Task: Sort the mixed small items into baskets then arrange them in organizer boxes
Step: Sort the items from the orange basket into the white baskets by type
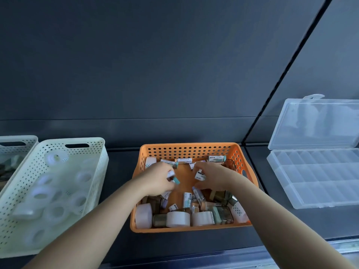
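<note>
An orange perforated basket (186, 148) sits in the middle of the dark table, holding mixed small items: white tape rolls (178, 219), small labelled tubes (186, 199) and greenish bottles (223, 214). Both hands reach into it. My left hand (157, 179) grips a small tube with a teal cap (176, 180) along with another white piece. My right hand (212, 177) pinches a small white labelled tube (200, 176). More tubes lie along the basket's far wall.
A pale green perforated basket (23, 191) on the left holds several white tape rolls. Another pale basket (15, 141) peeks in at the far left. A clear compartment organizer box (318, 177) lies open on the right, its lid (314, 123) leaning back against the wall.
</note>
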Demonstrator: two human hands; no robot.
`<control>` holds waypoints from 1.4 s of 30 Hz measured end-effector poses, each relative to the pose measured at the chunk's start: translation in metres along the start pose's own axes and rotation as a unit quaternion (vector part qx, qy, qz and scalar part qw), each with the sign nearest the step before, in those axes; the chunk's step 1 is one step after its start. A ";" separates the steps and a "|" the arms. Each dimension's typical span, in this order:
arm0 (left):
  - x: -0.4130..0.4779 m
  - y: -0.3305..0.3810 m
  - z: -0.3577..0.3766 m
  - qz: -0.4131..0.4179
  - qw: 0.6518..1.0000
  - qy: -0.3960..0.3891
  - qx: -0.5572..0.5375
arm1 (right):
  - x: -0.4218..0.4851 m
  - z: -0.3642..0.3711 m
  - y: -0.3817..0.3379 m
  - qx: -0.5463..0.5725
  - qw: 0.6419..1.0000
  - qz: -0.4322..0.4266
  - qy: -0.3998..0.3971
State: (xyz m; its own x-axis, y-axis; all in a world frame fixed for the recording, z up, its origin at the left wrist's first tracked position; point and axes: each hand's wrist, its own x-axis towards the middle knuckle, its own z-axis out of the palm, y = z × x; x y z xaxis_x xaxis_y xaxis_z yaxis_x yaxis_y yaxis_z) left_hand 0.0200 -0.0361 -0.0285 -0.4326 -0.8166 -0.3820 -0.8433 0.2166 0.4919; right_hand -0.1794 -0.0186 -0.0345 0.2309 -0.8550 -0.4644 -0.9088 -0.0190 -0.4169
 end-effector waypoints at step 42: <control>-0.210 -0.239 -0.099 -0.102 0.788 0.410 -0.447 | 0.055 0.053 -0.311 0.367 0.906 -0.181 0.104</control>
State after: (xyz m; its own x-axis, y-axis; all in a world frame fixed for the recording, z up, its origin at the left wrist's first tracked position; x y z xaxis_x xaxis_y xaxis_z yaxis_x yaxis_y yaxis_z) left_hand 0.3442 0.0304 0.0112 0.3445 -0.9362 -0.0702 -0.1470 -0.1277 0.9809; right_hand 0.1340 -0.0324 0.0279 0.3276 -0.9424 -0.0677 -0.2921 -0.0329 -0.9558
